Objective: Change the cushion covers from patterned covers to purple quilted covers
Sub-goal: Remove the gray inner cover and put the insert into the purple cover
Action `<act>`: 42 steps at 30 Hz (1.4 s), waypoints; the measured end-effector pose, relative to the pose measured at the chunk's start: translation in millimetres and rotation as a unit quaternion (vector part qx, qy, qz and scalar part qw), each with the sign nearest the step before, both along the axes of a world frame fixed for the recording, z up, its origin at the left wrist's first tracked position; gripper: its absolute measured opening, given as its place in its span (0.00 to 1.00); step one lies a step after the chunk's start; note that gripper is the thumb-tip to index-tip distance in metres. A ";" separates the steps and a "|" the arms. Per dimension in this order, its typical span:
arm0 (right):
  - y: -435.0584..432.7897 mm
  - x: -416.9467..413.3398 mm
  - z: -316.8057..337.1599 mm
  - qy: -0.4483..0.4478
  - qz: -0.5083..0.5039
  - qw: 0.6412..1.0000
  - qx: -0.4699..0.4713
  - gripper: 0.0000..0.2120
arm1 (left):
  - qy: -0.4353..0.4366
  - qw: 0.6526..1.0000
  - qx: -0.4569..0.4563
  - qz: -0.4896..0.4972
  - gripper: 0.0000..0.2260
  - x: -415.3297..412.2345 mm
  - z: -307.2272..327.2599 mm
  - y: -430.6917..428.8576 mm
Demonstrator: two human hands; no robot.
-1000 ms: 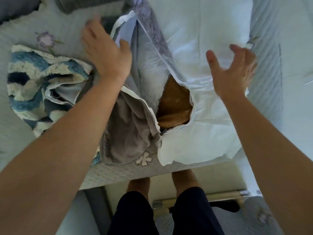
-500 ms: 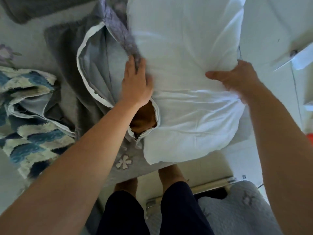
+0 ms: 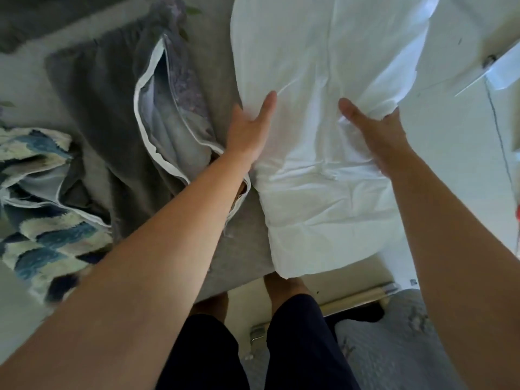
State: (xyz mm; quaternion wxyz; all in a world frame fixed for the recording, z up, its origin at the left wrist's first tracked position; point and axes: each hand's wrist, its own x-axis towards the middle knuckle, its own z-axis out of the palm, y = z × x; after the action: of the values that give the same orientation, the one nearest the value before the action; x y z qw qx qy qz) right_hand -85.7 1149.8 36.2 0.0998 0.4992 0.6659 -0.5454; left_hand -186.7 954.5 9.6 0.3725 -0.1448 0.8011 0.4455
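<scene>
Two covers and one bare insert on the bed (image 3: 25, 71). Far left: patterned cover (image 3: 42, 204), blue and cream, crumpled. Just beside it, toward the middle: grey fabric (image 3: 92, 102), and on that the purple quilted cover (image 3: 183, 88), zip mouth gaping, white edging showing, pale lining inside. Next, left grip (image 3: 247, 133), set against the left edge of the white insert (image 3: 323, 206), between it and the purple quilted cover; thumb laid flat on top, other fingers mostly hidden by the fabric, so cannot tell whether clenched or released. Further right, right grip (image 3: 377, 139), grasping the insert: thumb on top, fingers curled into a fold at its right side. Insert wholly outside both covers, with near corner past the bed's edge. Below, dark shorts (image 3: 295, 347).
</scene>
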 end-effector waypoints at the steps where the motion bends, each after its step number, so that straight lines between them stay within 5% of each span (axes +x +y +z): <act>1: -1.8 0.1 1.5 -0.003 -0.006 1.000 0.006 0.27 | 0.034 0.999 -0.022 0.000 0.30 4.1 5.9 5.6; 8: -0.3 -21.8 53.5 0.008 0.034 0.999 -0.027 0.15 | 0.157 0.977 -0.019 0.145 0.12 47.9 57.5 -27.1; 12: -29.2 -35.4 25.7 -0.018 0.120 0.992 -0.035 0.19 | 0.085 0.987 -0.115 0.071 0.21 52.1 40.8 -81.9; 17: -64.9 -35.9 -15.5 -0.100 0.187 0.977 0.023 0.39 | 0.195 0.933 -0.269 0.137 0.28 -0.2 11.4 -146.2; 20: -77.7 -35.3 -13.3 -0.056 0.163 0.985 0.020 0.43 | 0.090 0.967 -0.184 0.151 0.34 -31.6 -1.7 -163.7; 22: -86.1 -37.3 -9.9 -0.028 0.138 0.990 0.016 0.50 | 0.040 0.983 -0.088 0.156 0.24 -43.7 2.5 -164.8; 25: -91.1 -43.9 -2.6 -0.037 0.108 0.990 0.076 0.51 | 0.182 0.975 -0.085 0.100 0.07 -53.1 17.0 -161.4; 28: -90.3 -50.3 3.5 0.023 0.101 0.995 -0.003 0.43 | 0.317 0.941 -0.101 0.064 0.09 -55.9 27.2 -165.0; 32: -105.6 -55.2 33.4 0.084 0.200 0.967 -0.133 0.34 | 0.327 0.934 -0.132 0.045 0.13 -64.4 24.5 -177.1; 35: -136.1 -61.4 42.5 0.048 0.307 0.929 -0.198 0.31 | 0.318 0.941 -0.099 0.053 0.10 -66.6 28.3 -176.1; 38: -159.3 -75.1 16.9 -0.021 0.346 0.932 -0.104 0.37 | 0.300 0.948 -0.059 0.085 0.02 -59.8 36.2 -172.9; 42: -158.8 -89.9 -11.4 -0.093 0.281 0.955 0.000 0.47 | 0.290 0.952 -0.077 0.066 0.06 -59.8 44.7 -186.1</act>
State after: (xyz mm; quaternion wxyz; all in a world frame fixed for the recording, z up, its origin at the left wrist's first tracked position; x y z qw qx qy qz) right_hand -175.5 991.0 24.7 0.3104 0.3406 0.7670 -0.4464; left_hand -246.6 768.4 54.3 0.0816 -0.0900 0.8954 0.4284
